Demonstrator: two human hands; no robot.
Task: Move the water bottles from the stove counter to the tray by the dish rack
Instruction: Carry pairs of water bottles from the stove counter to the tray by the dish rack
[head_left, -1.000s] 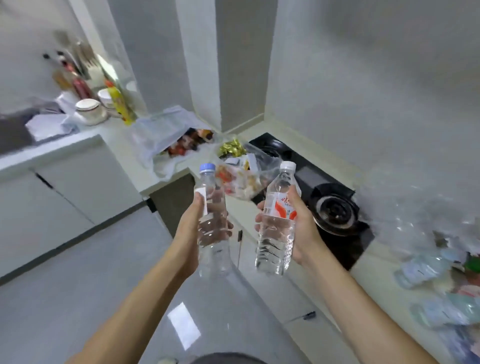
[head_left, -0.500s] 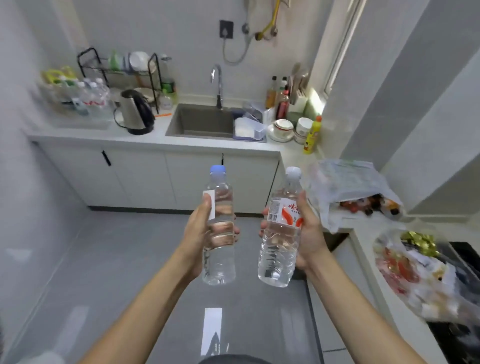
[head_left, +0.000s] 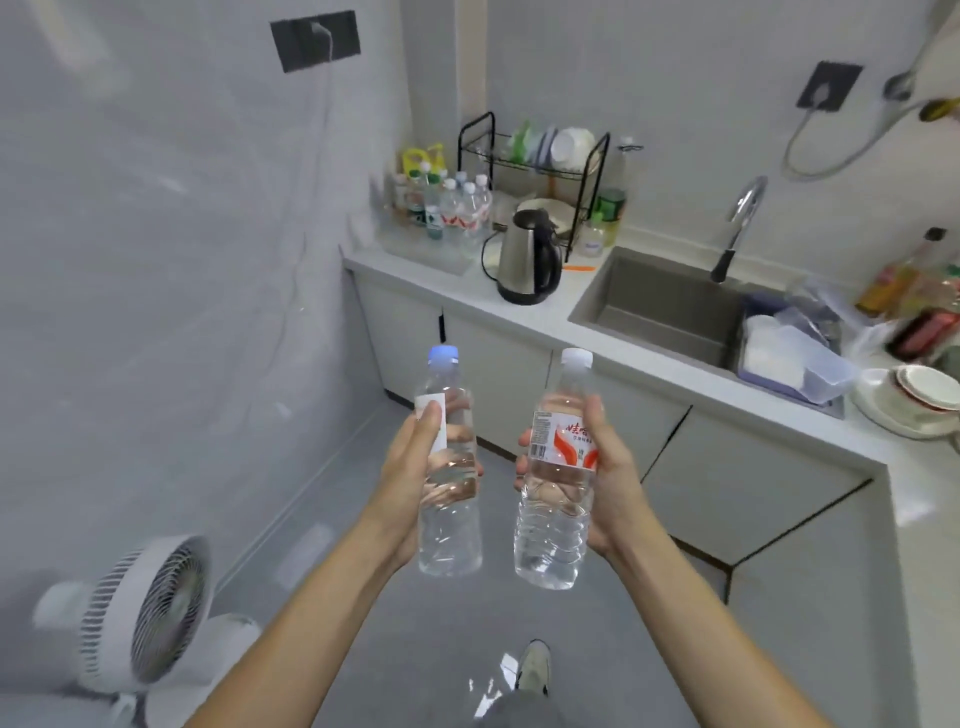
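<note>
My left hand (head_left: 415, 467) grips a clear water bottle with a blue cap (head_left: 448, 525), held upright over the floor. My right hand (head_left: 605, 478) grips a second upright water bottle with a white cap and a red-and-white label (head_left: 553, 519). The two bottles are side by side, a little apart. Far ahead on the counter's left end lies a clear tray (head_left: 415, 247) holding several water bottles (head_left: 460, 208). The black wire dish rack (head_left: 540, 171) stands just right of it.
A steel kettle (head_left: 527, 260) stands on the counter in front of the rack. The sink (head_left: 665, 306) and tap (head_left: 737, 228) lie to the right, with a plastic container and bowls beyond. A white fan (head_left: 140, 613) stands on the floor at lower left. My shoe (head_left: 532, 667) shows below.
The view has swung left from the stove counter to the sink counter, and the tray and dish rack are now ahead. Both hands keep the same hold on their bottles.
</note>
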